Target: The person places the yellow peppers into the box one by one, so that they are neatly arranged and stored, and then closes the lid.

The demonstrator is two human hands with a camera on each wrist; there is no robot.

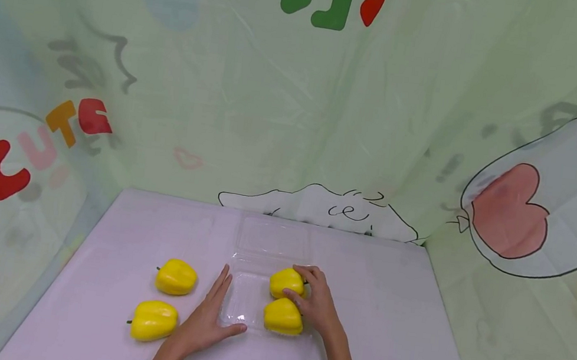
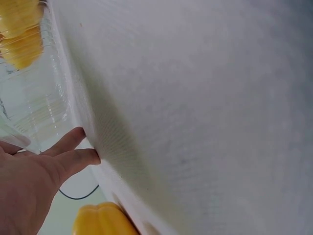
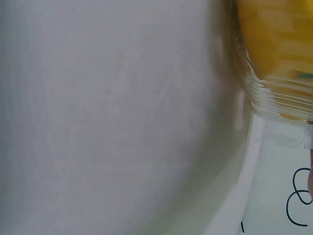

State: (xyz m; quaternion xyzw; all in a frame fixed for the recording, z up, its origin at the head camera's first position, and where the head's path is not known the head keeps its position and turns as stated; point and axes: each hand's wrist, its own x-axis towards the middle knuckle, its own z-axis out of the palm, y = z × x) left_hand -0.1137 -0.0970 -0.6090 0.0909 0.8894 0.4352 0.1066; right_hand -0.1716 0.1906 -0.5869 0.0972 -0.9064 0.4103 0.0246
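A clear plastic clamshell box lies with its lid folded back, away from me. Inside its right half sit two yellow bell peppers, a far one and a near one. My right hand grips the far pepper between thumb and fingers, the thumb lying between the two peppers. Along the box's left side, my left hand rests with straight fingers and the thumb spread at the near corner. In the left wrist view its fingers are extended beside the clear wall. The right wrist view shows almost nothing of my right hand.
Two more yellow bell peppers, a farther one and a nearer one, lie on the white table left of my left hand. A printed cloth backdrop rises behind the table and along both sides.
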